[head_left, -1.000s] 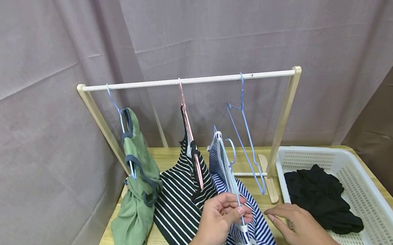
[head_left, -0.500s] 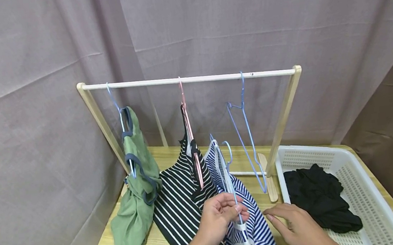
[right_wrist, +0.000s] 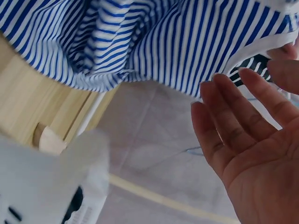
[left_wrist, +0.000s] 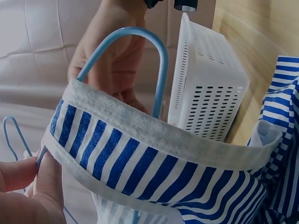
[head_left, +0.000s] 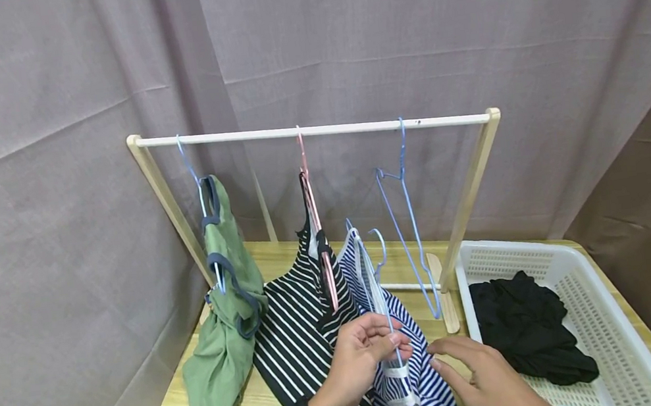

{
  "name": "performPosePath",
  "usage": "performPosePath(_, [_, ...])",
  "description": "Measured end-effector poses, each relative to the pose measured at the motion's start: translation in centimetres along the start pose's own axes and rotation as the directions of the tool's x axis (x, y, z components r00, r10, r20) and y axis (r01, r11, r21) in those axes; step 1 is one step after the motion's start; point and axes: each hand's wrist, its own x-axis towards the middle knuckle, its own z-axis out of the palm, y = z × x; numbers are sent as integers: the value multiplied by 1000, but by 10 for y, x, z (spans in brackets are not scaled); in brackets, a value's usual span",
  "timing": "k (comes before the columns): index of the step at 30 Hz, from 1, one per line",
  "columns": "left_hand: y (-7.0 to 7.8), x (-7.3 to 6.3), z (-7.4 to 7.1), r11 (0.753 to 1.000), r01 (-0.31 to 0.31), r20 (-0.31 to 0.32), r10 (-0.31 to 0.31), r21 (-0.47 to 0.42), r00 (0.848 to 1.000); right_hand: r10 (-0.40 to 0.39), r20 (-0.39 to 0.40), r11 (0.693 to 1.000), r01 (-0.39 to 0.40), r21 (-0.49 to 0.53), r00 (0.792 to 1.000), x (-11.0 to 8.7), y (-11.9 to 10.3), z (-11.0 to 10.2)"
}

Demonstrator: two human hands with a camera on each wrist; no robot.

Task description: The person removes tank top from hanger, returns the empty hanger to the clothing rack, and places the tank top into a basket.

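My left hand [head_left: 357,362] pinches a light blue wire hanger [head_left: 379,250] at front centre. On that hanger is a blue-and-white striped garment [head_left: 437,386] with white-bound edges. Close up in the left wrist view, thumb and finger grip the wire beside one striped strap [left_wrist: 117,149], and a rounded blue hanger end [left_wrist: 161,56] sticks out past its white edging. My right hand [head_left: 480,372] is just right of the garment, fingers spread and bent slightly, holding nothing. The right wrist view shows its palm and fingertips right at the striped cloth [right_wrist: 163,51].
Behind stands a rack with a white rail [head_left: 347,127]. On it hang a green garment [head_left: 218,373], a black-and-white striped garment [head_left: 291,332] on a pink hanger [head_left: 315,217], and a bare blue hanger [head_left: 413,220]. A white basket [head_left: 625,330] at right contains black cloth [head_left: 529,327].
The hanger top and garment have tilted a little to the left in my left hand. My right hand has come slightly closer to the garment from the right.
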Motion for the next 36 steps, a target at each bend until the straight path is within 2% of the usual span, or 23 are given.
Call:
performPosePath(8, [1, 4, 2, 1000, -13, 7, 13, 16, 1000, -10, 34, 984, 4, 181, 999, 7, -21, 2])
performPosePath(13, [1, 6, 4, 999, -12, -11, 12, 30, 1000, -12, 73, 957, -10, 289, 997, 11, -29, 3])
performPosePath(17, [2, 8, 4, 1000, -5, -27, 5, 17, 1000, -59, 79, 932, 27, 361, 995, 13, -29, 7])
performPosePath(22, [1, 10, 4, 1000, -12, -33, 12, 4, 999, -110, 57, 922, 80, 380, 992, 15, -29, 12])
performPosePath(36, [2, 11, 9, 999, -18, -22, 18, -40, 1000, -141, 13, 930, 128, 345, 990, 15, -29, 9])
